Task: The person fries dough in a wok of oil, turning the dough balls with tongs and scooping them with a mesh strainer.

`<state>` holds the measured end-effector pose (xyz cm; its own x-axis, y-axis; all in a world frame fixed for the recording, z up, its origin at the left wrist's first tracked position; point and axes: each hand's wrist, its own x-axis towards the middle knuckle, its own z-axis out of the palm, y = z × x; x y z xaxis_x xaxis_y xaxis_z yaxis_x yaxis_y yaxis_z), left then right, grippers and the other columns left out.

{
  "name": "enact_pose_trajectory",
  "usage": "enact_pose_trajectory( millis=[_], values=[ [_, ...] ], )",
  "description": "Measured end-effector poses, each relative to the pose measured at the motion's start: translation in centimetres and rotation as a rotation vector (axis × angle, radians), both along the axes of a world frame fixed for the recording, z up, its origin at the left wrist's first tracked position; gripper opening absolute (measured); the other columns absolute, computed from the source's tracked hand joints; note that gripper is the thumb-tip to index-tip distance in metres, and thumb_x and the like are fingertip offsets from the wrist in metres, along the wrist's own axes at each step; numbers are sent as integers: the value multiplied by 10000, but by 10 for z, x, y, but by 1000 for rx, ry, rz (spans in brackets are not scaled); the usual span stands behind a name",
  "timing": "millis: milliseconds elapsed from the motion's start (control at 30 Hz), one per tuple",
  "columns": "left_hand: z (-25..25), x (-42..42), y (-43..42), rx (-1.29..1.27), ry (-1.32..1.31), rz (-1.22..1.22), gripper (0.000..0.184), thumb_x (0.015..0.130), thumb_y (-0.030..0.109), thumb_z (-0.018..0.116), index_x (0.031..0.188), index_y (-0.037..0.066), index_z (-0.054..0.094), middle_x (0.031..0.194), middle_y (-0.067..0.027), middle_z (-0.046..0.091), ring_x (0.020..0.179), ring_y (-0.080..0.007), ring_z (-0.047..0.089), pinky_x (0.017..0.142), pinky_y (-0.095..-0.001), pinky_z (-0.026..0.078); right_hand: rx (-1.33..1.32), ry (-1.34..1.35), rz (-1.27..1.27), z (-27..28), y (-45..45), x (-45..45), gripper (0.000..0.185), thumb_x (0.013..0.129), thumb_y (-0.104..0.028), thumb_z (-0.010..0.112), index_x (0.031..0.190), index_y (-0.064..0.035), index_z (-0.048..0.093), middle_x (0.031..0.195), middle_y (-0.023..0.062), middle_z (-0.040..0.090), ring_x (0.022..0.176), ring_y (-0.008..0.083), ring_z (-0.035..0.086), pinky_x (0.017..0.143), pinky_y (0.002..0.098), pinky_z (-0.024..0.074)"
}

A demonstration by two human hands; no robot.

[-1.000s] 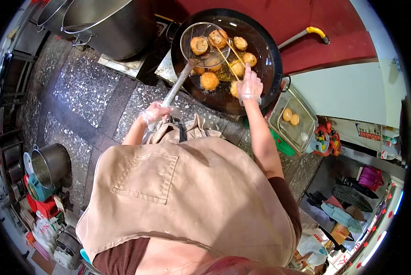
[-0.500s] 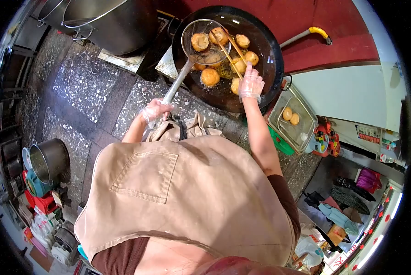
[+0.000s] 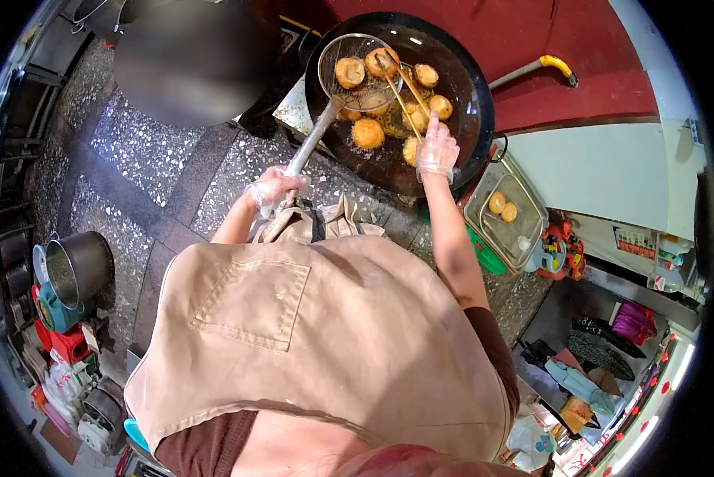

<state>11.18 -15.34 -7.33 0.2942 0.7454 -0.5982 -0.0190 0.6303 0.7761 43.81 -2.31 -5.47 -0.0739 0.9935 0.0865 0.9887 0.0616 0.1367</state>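
Observation:
In a clear plastic glove, my left hand (image 3: 272, 189) is wrapped round the handle of a mesh skimmer (image 3: 330, 79). Two browned round pieces (image 3: 350, 72) lie in the skimmer's basket, over the left part of a large dark wok (image 3: 474, 143). My right hand (image 3: 436, 151), gloved too, grips long chopsticks (image 3: 405, 99) above the wok's right side. Their tips reach the right-hand piece (image 3: 381, 62) in the basket. Several more golden pieces (image 3: 368, 133) sit in the oil, some partly hidden under the skimmer and beside my right hand.
Right of the wok, a tray (image 3: 522, 260) holds two round pieces (image 3: 502, 207), with a green object (image 3: 486, 253) beneath its edge. A yellow-ended pipe (image 3: 560, 65) juts out by the red wall. A blurred dark shape is at upper left; a metal pot (image 3: 82, 269) stands lower left.
The view has shifted slightly, and the large pot at upper left is now blurred out. Both hands keep their holds on the skimmer and chopsticks, with little movement.

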Motion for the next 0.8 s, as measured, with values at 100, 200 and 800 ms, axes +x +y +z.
enact_pose_trajectory(
  millis=[100, 200, 800],
  values=[
    [1, -1, 1, 32, 48, -31, 238, 793, 208, 658, 650, 29, 595, 544, -16, 548, 482, -101, 516, 479, -247, 415, -62, -47, -25, -3, 6, 2, 749, 721, -237, 668, 1361, -160, 286, 1029, 118, 529, 847, 301, 575, 714, 432, 449],
    [0, -1, 3, 5, -20, -13, 250, 793, 205, 648, 620, 37, 583, 543, -23, 550, 489, -107, 517, 490, -256, 415, -73, -13, -32, 1, 4, 1, 747, 715, -284, 673, 1353, -163, 303, 1063, 128, 537, 879, 306, 578, 736, 416, 459],
    [7, 0, 2, 22, -21, -45, 263, 799, 215, 649, 613, 38, 591, 541, -22, 554, 476, -103, 508, 491, -254, 399, -103, -59, 4, -8, 6, 7, 757, 727, -300, 676, 1360, -156, 287, 990, 117, 551, 832, 296, 593, 719, 424, 465]
  ],
)
